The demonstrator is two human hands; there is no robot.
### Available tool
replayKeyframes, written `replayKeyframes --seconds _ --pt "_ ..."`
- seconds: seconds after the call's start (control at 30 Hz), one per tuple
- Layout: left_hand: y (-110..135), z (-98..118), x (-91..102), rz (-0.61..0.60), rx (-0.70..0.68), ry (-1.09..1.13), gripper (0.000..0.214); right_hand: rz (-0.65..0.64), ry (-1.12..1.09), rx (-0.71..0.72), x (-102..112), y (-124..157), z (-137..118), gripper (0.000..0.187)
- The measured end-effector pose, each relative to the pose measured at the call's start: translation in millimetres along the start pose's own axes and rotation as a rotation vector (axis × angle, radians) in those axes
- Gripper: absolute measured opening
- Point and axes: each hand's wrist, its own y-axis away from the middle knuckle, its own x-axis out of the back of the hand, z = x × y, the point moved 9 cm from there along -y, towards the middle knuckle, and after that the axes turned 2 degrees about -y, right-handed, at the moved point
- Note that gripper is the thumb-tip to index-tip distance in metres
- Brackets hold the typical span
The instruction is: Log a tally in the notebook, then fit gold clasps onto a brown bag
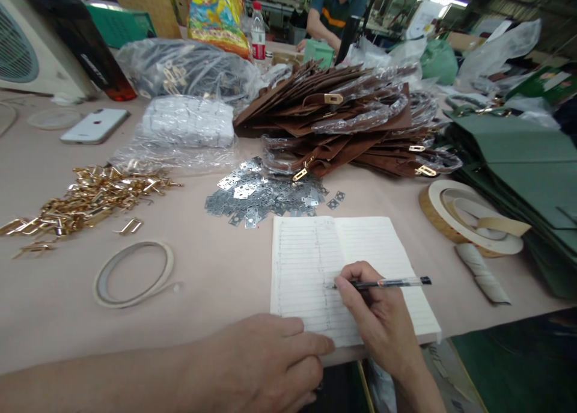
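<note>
My right hand [378, 323] is curled closed around a clear-barrelled gel pen [396, 282], its tip on the left page of an open ruled notebook [383, 250], which lies on the pale table covering [216, 281]. My left hand [256, 365] lies flat and relaxed, holding nothing, its fingertips [320, 344] touching the notebook's lower edge. Just beyond the notebook is a scatter of small silver metal plates [261, 190] — gold metal fittings [85, 199] are heaped further left.
</note>
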Motion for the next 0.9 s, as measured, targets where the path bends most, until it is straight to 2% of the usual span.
replayKeyframes --seconds 0.2,0.4,0.9 --pt "1.0 0.6 0.2 -0.02 -0.002 0.038 0.015 -0.012 0.004 -0.029 2.1 11.1 -2.1 0.028" --pt "1.1 2.4 1.3 -0.006 -0.013 0.019 0.015 0.031 0.015 -0.016 5.7 21.7 -2.0 0.028" --pt "2.1 2.6 2.8 0.0 -0.012 -0.001 0.016 0.051 0.038 -0.006 1.2 24.0 -1.2 0.028"
